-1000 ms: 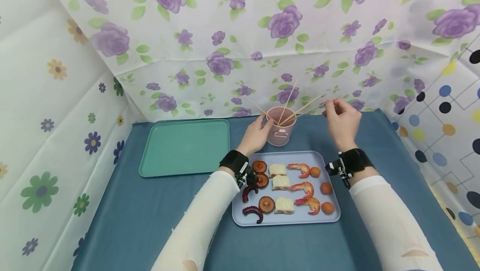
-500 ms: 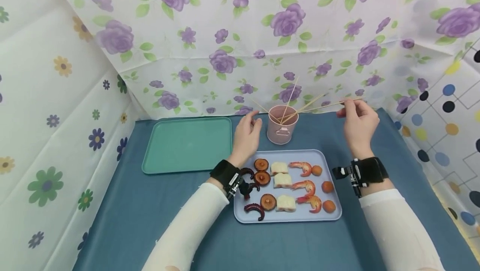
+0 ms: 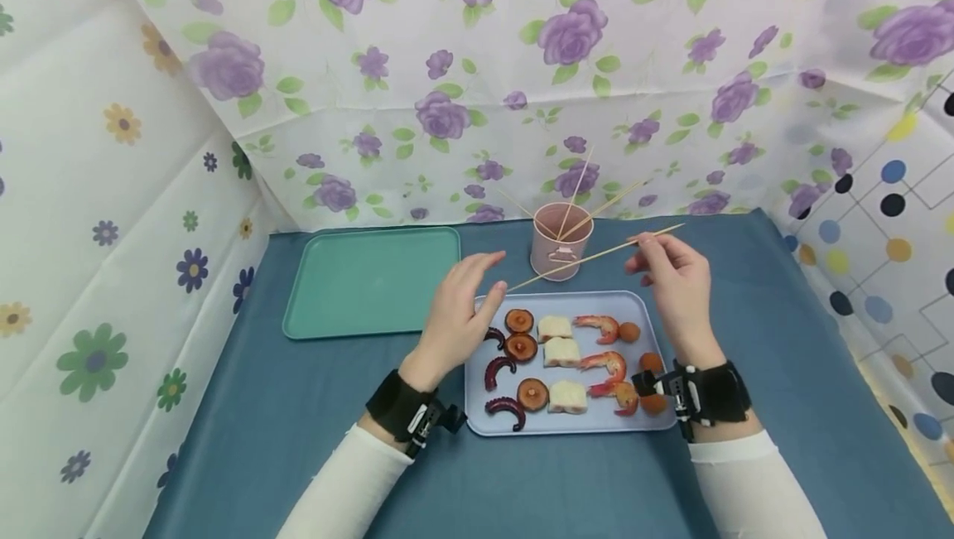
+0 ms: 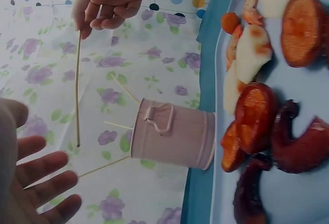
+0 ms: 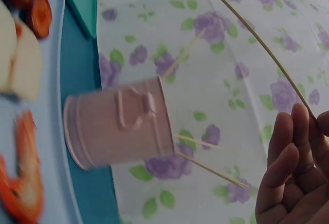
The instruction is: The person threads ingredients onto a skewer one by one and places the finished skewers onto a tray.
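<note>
My right hand [image 3: 671,274] pinches a thin wooden skewer [image 3: 589,257] near its far end; the stick slants down and left over the lilac tray [image 3: 663,332]. My left hand [image 3: 462,307] hovers open, fingers spread, by the tray's near-left corner, close to the skewer's pointed tip. The tray carries mushroom slices [image 3: 519,347], white pieces [image 3: 561,352], shrimp [image 3: 596,325], orange balls [image 3: 629,331] and dark octopus tentacles [image 3: 505,409]. Behind it stands a pink cup [image 3: 561,247] with a few skewers. The left wrist view shows the skewer [image 4: 77,90], the cup [image 4: 172,141] and my spread fingers [image 4: 43,188].
A teal tray [image 3: 373,282] lies at the back left on the blue tablecloth [image 3: 261,423]. Floral plastic sheets [image 3: 447,75] wall in the back and left; a dotted sheet [image 3: 879,216] closes the right side.
My right hand has drawn one skewer out of the cup and brought it nearer, over the tray. My left hand let go of the cup and moved back to the tray's left corner.
</note>
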A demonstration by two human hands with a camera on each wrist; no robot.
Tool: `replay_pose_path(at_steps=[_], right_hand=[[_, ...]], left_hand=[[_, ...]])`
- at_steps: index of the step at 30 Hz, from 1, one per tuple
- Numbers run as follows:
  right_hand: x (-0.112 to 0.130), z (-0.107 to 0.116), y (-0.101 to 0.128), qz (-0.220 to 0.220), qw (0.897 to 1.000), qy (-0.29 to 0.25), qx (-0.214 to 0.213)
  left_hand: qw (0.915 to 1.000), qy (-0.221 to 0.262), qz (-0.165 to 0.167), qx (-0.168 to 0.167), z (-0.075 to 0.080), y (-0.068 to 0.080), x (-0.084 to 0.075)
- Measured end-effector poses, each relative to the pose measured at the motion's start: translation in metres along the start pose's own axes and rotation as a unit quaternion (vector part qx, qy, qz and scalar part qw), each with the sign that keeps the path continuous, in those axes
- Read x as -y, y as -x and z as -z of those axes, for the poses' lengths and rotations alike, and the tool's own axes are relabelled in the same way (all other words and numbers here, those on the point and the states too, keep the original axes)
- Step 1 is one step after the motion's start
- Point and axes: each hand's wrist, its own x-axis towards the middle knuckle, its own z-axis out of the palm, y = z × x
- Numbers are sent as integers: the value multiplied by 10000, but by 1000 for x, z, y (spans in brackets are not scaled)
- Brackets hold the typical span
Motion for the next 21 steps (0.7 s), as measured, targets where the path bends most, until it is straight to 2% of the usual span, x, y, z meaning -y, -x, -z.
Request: replay_pose_path(at_steps=[4, 9, 13, 21], right_hand=[[-6, -9, 13, -190, 9995, -138, 215], [-7, -18, 26, -216, 9975, -212, 635], [-6, -23, 33, -250, 9953, -296, 882], [-10, -31, 38, -322, 9933, -326, 1061]], left_hand=[[9984, -149, 55, 547, -2, 12, -1], [9959, -158, 93, 889, -4, 25, -1], [9956, -159, 137, 912, -3, 31, -2], [9977, -242, 28, 626, -5, 36, 3]])
